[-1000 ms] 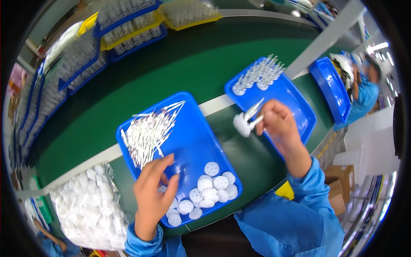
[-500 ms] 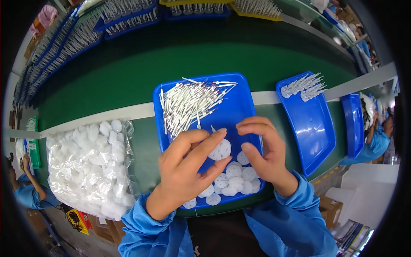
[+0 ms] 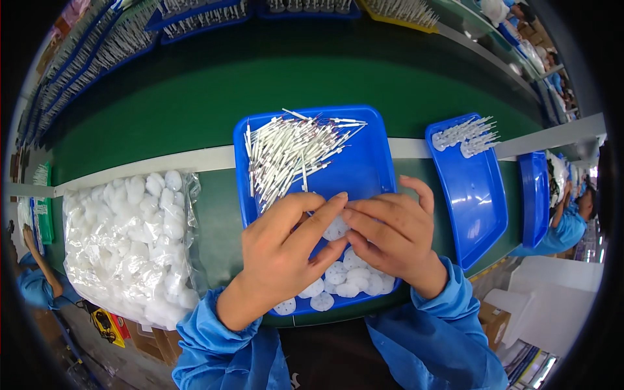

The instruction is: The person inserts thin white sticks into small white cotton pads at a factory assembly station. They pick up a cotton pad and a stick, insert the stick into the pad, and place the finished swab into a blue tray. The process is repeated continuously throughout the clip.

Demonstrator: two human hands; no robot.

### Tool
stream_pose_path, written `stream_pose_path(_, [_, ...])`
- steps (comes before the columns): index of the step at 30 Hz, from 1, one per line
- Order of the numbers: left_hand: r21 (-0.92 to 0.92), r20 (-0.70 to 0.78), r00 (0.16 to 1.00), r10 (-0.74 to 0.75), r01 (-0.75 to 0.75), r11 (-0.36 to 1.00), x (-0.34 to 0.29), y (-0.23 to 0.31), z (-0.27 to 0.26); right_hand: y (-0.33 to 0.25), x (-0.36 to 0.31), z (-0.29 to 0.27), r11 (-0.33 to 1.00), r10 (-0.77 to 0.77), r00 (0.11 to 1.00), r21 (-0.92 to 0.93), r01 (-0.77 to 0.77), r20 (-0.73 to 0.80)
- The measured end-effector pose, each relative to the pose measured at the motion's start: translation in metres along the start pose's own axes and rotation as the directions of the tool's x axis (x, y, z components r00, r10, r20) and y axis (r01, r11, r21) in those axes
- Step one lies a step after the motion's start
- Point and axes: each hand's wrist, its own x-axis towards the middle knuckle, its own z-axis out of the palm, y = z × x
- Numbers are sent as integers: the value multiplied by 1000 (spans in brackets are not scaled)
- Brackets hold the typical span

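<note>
Over the front of a blue tray [image 3: 364, 153], my left hand [image 3: 276, 244] pinches a round white plastic disc [image 3: 336, 229] between thumb and fingers. My right hand [image 3: 395, 235] is closed against the disc's right edge, its fingertips meeting those of the left; the little finger sticks up. My fingers partly cover the disc, and whether they also hold a thin stick is hidden. Behind my hands, a heap of thin white sticks [image 3: 292, 153], some with dark tips, fills the tray's far left. More white discs [image 3: 354, 279] with small holes lie loose along its near side.
On the left lies a clear bag of white discs [image 3: 127, 247]. To the right, another blue tray [image 3: 478, 214] carries discs with upright sticks [image 3: 465, 136] at its far end. Racks of similar pieces [image 3: 97, 71] line the far left. Other people in blue sleeves [image 3: 39, 286] sit at both sides.
My right hand has moved left from beside the disc, and its fingers have closed in against the disc and my left fingertips. The left hand keeps its pinch. The view has shifted slightly.
</note>
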Motion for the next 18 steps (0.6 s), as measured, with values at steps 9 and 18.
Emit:
stream_pose_path(9, [52,-16,999,39,-38,998,0,-2,9,8,-7,-7,742,428,883,482,-466,193])
stream_pose_path(18, [37,10,1000,-11,10,999,-5,-1,7,24,-4,-2,857,229,944,411,-311,236])
